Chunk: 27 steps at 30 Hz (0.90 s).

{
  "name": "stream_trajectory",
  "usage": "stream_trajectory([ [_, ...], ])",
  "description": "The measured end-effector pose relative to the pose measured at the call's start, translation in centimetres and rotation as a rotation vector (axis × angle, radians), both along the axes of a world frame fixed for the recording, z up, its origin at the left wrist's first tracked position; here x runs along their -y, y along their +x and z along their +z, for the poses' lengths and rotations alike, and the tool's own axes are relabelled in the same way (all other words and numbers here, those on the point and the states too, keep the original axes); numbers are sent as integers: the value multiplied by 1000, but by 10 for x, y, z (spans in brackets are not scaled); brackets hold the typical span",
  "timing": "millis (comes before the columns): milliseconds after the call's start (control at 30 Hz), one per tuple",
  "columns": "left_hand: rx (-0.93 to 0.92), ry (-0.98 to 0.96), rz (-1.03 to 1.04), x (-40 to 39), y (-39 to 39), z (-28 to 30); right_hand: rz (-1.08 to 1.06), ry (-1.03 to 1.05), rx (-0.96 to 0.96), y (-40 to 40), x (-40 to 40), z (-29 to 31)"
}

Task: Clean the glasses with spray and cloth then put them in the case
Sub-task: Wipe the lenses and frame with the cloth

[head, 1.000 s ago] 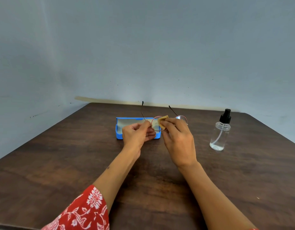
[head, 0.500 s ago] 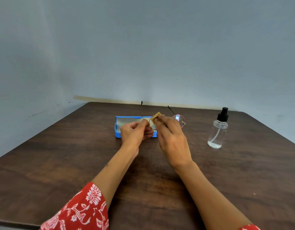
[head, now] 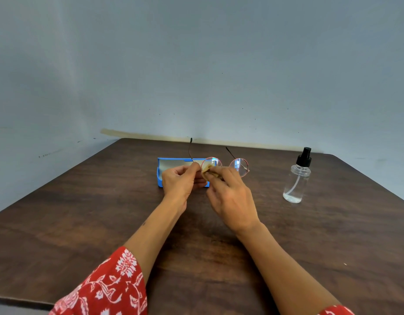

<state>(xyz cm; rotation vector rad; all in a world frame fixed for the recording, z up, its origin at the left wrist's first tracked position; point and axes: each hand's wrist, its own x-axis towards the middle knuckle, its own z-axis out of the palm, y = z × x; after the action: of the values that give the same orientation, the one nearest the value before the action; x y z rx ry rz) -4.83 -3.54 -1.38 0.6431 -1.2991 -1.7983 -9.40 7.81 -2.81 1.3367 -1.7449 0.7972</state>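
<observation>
Round thin-rimmed glasses [head: 240, 167] are held above the table, their arms pointing away from me. My left hand [head: 181, 181] pinches the frame at its left hinge. My right hand [head: 230, 196] presses a small tan cloth [head: 207, 170] against the left lens; the right lens is uncovered. Behind my hands lies the open blue case [head: 171, 163], partly hidden by them. A clear spray bottle [head: 297, 180] with a black pump top stands upright to the right, apart from both hands.
The dark wooden table [head: 83, 223] reaches back to a pale blue wall, with its edges slanting away on the left and right. Red patterned sleeves show at the bottom of the view.
My right hand has slid the cloth lower on the left lens, so the lens rim now shows above it. The left hand keeps its hold on the frame.
</observation>
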Motion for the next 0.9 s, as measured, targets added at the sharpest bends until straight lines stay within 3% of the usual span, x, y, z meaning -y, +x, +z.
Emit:
stream_trajectory([
  [167, -2, 26, 10, 2, 3, 2, -73, -49, 69, -4, -3, 3],
  [433, 2, 4, 14, 1, 1, -1, -4, 0, 1, 4, -3, 3],
  [600, -2, 11, 17, 2, 0, -1, -77, -72, 80, -3, -3, 4],
  [900, -13, 8, 25, 3, -3, -5, -24, -74, 65, -1, 1, 2],
])
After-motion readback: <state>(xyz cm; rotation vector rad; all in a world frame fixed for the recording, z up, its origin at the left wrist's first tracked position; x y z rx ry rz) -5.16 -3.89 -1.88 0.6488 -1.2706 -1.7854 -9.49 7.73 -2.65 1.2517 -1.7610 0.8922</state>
